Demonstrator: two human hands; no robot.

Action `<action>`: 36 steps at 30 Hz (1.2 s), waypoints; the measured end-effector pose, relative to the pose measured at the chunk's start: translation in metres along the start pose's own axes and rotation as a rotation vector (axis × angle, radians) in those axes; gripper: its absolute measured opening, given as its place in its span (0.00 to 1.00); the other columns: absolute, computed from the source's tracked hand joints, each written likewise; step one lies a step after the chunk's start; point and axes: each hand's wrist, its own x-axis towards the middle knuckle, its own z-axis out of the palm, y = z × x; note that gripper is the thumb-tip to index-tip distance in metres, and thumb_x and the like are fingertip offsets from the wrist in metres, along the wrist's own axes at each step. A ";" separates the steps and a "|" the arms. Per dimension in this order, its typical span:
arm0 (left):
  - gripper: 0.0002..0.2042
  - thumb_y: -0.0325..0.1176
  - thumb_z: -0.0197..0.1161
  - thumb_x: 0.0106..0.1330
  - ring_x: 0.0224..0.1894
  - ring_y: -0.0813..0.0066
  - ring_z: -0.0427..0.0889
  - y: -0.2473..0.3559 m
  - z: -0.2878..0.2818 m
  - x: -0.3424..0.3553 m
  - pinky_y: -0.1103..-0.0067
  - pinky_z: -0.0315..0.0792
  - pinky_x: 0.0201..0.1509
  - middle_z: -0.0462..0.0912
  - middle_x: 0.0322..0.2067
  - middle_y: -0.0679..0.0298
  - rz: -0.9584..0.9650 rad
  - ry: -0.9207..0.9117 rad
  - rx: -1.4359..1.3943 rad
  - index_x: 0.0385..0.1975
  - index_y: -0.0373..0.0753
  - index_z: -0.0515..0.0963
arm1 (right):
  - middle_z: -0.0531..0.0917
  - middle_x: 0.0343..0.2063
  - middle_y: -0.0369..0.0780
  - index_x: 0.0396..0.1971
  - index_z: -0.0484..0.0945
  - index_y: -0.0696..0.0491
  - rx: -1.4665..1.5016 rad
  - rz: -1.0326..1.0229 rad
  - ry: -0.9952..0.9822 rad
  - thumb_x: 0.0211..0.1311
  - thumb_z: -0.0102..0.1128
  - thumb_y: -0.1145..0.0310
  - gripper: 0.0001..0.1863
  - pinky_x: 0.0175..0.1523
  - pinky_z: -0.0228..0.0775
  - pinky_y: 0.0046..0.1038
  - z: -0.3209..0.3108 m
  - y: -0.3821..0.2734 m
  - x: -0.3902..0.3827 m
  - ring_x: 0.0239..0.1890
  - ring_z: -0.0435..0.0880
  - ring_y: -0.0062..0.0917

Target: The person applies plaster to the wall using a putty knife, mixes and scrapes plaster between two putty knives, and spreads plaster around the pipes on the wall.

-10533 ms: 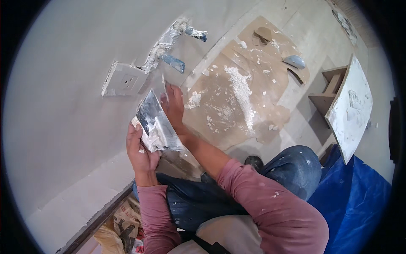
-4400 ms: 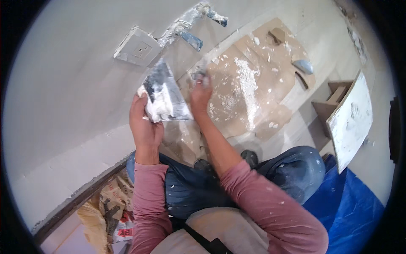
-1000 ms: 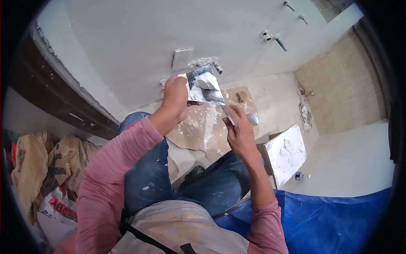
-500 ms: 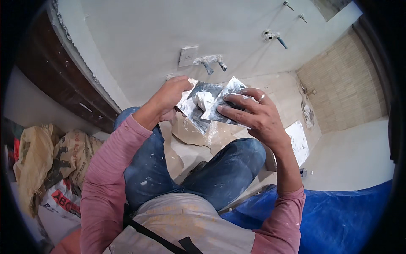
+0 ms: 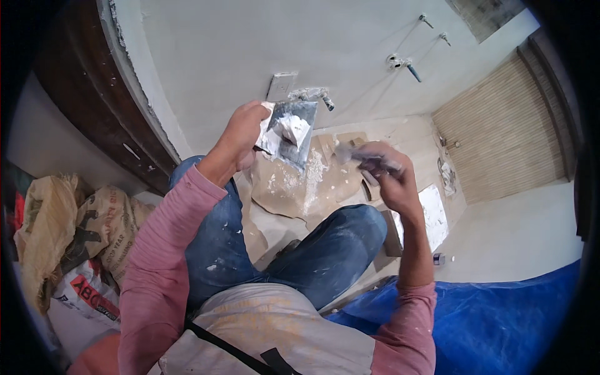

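Metal shines on the flat plate (image 5: 305,112), which the left hand (image 5: 240,139) grasps by its left edge; the plate extends to the right of these fingers. On its middle sits a thick heap of white putty (image 5: 294,128). The right hand (image 5: 389,170) is well apart, on the right side, with its fingers curled around a grey scraper (image 5: 347,152). This scraper is blurred, so I cannot tell its exact shape; its tip points left toward the plate, but the two do not touch. Below both tools, white crumbs lie on the brown cardboard (image 5: 275,195) on the floor. Just beyond the plate, on the far wall (image 5: 219,53), are a socket (image 5: 282,83) and a short pipe stub (image 5: 328,101). Right of the knees is a white board (image 5: 432,215); nearer on the right spreads a blue tarp (image 5: 500,319), and sacks (image 5: 115,228) are at left.
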 end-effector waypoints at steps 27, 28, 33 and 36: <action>0.12 0.27 0.45 0.69 0.41 0.68 0.85 -0.033 0.013 0.012 0.71 0.81 0.47 0.82 0.43 0.58 0.190 -0.040 -0.198 0.47 0.33 0.73 | 0.83 0.44 0.41 0.57 0.72 0.62 0.381 0.271 0.790 0.77 0.51 0.64 0.18 0.48 0.81 0.29 0.061 0.007 -0.007 0.43 0.84 0.24; 0.11 0.27 0.45 0.69 0.41 0.69 0.84 -0.040 0.013 0.013 0.71 0.81 0.47 0.81 0.42 0.58 0.253 -0.001 -0.188 0.45 0.33 0.73 | 0.82 0.45 0.44 0.57 0.71 0.63 0.281 0.210 0.790 0.77 0.50 0.64 0.19 0.48 0.80 0.30 0.076 0.003 0.001 0.43 0.83 0.27; 0.07 0.28 0.47 0.69 0.32 0.80 0.72 -0.064 0.012 0.022 0.79 0.70 0.38 0.75 0.32 0.68 0.347 0.165 -0.196 0.37 0.35 0.73 | 0.76 0.50 0.50 0.58 0.70 0.65 -0.260 -0.002 0.726 0.78 0.47 0.64 0.21 0.50 0.72 0.33 0.118 -0.008 0.019 0.45 0.80 0.36; 0.09 0.27 0.45 0.70 0.41 0.66 0.84 -0.056 -0.001 0.024 0.69 0.81 0.45 0.80 0.38 0.58 0.322 0.114 -0.190 0.42 0.33 0.72 | 0.74 0.50 0.51 0.58 0.71 0.64 -0.410 0.061 0.565 0.76 0.48 0.67 0.18 0.51 0.70 0.32 0.119 -0.012 0.017 0.46 0.78 0.40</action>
